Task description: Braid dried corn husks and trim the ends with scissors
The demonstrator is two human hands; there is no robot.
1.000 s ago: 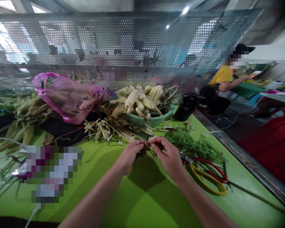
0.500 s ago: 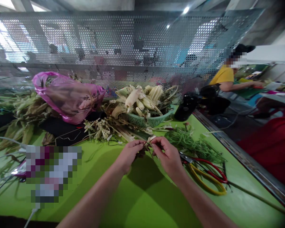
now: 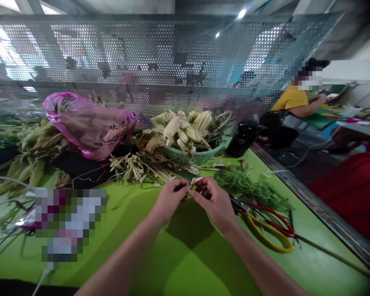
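My left hand [image 3: 169, 200] and my right hand [image 3: 214, 201] meet above the green table [image 3: 185, 255], fingers pinched together on a small folded piece of pale leaf strip [image 3: 193, 183]. Most of that piece is hidden by my fingers. Just behind my hands lies a heap of cut leaf strips [image 3: 132, 166]. A teal basket [image 3: 200, 156] piled with pale husk-like leaves [image 3: 181, 127] stands further back.
Scissors with red and yellow handles [image 3: 269, 226] lie right of my right hand, beside a pile of thin green stems [image 3: 249, 187]. A pink plastic bag [image 3: 89, 125] and dried leaves [image 3: 27, 148] sit at the left. A perforated metal screen [image 3: 160, 61] backs the table. A person in yellow [image 3: 291, 98] works at the right.
My hands have drawn closer together and shifted slightly up the table while working the leaf piece. The person in yellow has moved an arm.
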